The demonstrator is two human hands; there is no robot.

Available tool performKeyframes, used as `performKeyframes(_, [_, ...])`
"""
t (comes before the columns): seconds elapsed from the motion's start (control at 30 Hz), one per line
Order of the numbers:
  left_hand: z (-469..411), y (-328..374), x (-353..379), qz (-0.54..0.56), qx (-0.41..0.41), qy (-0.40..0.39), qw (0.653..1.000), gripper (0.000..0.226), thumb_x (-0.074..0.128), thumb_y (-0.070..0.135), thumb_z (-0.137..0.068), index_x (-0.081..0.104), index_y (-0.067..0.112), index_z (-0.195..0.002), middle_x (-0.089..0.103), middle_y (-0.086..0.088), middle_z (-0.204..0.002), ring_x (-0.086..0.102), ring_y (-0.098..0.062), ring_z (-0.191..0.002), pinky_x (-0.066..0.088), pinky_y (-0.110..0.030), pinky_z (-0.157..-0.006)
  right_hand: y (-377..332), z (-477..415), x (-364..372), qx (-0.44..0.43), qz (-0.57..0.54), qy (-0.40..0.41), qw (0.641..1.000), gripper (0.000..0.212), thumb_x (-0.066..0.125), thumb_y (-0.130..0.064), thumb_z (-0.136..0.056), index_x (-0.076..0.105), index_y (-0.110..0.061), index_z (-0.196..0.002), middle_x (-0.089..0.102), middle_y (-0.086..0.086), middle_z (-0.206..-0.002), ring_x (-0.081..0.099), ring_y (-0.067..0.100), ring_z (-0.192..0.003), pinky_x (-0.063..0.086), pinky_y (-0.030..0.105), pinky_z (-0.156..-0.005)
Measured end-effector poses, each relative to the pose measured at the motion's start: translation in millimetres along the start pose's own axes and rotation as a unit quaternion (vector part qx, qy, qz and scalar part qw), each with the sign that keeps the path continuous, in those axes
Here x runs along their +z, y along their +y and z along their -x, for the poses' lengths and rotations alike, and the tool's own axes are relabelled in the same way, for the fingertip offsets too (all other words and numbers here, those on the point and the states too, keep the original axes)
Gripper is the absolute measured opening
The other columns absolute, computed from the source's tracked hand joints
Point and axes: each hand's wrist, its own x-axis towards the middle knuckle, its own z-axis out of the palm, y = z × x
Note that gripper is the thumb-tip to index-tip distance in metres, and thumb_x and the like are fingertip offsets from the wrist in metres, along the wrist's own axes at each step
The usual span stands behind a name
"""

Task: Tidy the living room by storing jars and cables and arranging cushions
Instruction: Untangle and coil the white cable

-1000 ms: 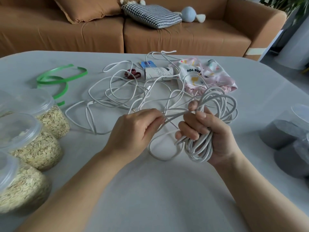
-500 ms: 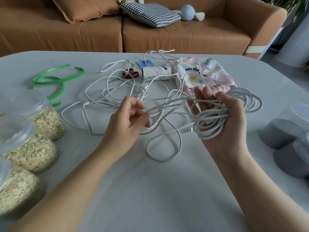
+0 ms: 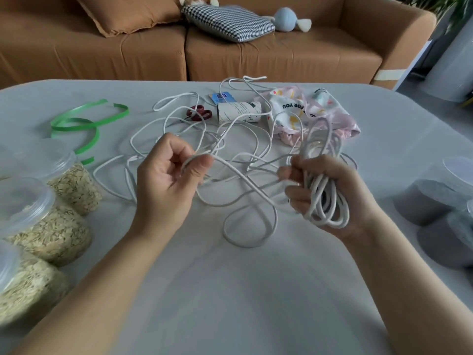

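1. A snag is judged likely: the loose white cable point(image 3: 245, 190) lies in crossed loops on the bench point(image 3: 230, 290), so a knot could be tightened by a hard pull.
2. One strand is pinched by the curled fingers point(image 3: 198, 166) of the left hand point(image 3: 166, 185).
3. The coiled part is gripped in the right hand point(image 3: 332, 190), with its fingers closed round the coil.

Clutter on table point(image 3: 230, 290)
Red scissors point(image 3: 199, 113) just left of printed tube point(image 3: 239, 112); blue card point(image 3: 222, 97) behind it; pink cloth point(image 3: 332, 111) right; green strap point(image 3: 74, 121) well left.
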Motion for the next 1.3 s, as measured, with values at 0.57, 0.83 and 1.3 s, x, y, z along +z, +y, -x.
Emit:
performKeyframes(0.57, [7,-6,9,-0.03,-0.007,-0.072,0.997,0.042,0.067,0.055,-0.082,0.04,0.024,-0.07,0.044,-0.005,-0.06,0.046,-0.013,-0.057,0.05,-0.031,-0.065,42,-2,-1,0.171,0.105,-0.292,0.935,0.045,0.073,-0.029,-0.077,0.031,-0.016,-0.077,0.046,-0.003,-0.049,0.035,0.01,-0.044,0.021,0.026,-0.04])
performKeyframes(0.83, [9,-15,7,-0.096,-0.062,-0.19,0.975,0.02,0.059,0.042,-0.092,0.06,0.023,-0.085,0.069,0.003,-0.09,0.067,-0.012,-0.098,0.051,-0.038,-0.089,37,-2,-3,0.04,-0.064,-0.338,0.938,0.01,0.056,-0.006,-0.088,0.055,-0.01,-0.097,0.041,-0.005,-0.047,0.03,0.012,-0.043,0.028,0.024,-0.049])
performKeyframes(1.3, [9,-7,14,-0.193,0.095,-0.137,0.967,0.027,0.054,0.026,-0.096,0.06,0.005,-0.08,0.052,0.005,-0.061,0.047,-0.014,-0.056,0.042,-0.029,-0.055,39,-10,4,-0.158,0.042,-0.024,0.986,0.014,0.052,-0.01,-0.082,0.06,-0.015,-0.093,0.047,-0.001,-0.054,0.053,0.013,-0.055,0.046,0.031,-0.061])
